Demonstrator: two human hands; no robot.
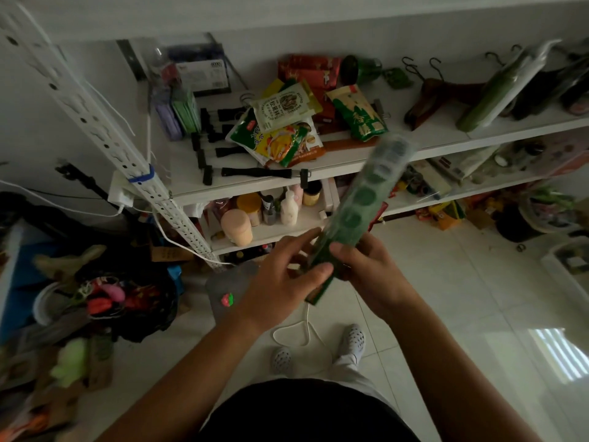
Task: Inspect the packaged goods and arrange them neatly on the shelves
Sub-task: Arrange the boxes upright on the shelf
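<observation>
Left hand [283,277] and right hand [374,271] curl around the lower end of a long green package [361,199], tilted up before the white shelf [446,143], its print blurred. Behind, Chinese-lettered pouches [285,108] lie heaped near a box [205,74] marked 6000.

"6000" on white carton [204,74]

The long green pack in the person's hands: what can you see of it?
The long green pack is a narrow strip, seemingly clear plastic over a row of dark green discs, with a green card end nearest the person. It tilts up and away toward the white shelf, its far end blurred. The left hand and right hand both grip its lower end, thumbs across the front.
</observation>
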